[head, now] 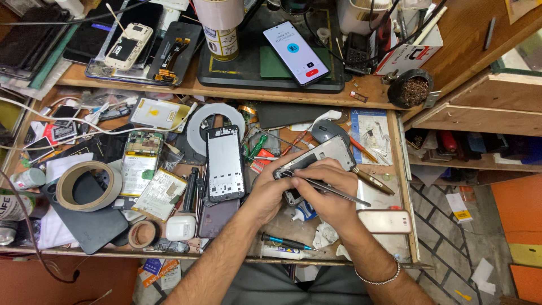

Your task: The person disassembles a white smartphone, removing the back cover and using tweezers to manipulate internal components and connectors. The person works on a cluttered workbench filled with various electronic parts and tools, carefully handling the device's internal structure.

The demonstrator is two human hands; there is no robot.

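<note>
At the front of a cluttered wooden worktop (372,90), the left hand (270,189) grips an opened phone frame (316,161), its fingers wrapped round the lower edge and hiding much of it, while the right hand (327,192) has its fingers pinching slim metal tweezers (333,189) over that frame. What the tweezer tips touch is too small to make out. Just left of the frame lies a stripped phone chassis (225,164), farther left a tape roll (87,185); behind the frame a lit smartphone (296,52) rests on a raised shelf, and tiled floor (451,237) shows to the right.
</note>
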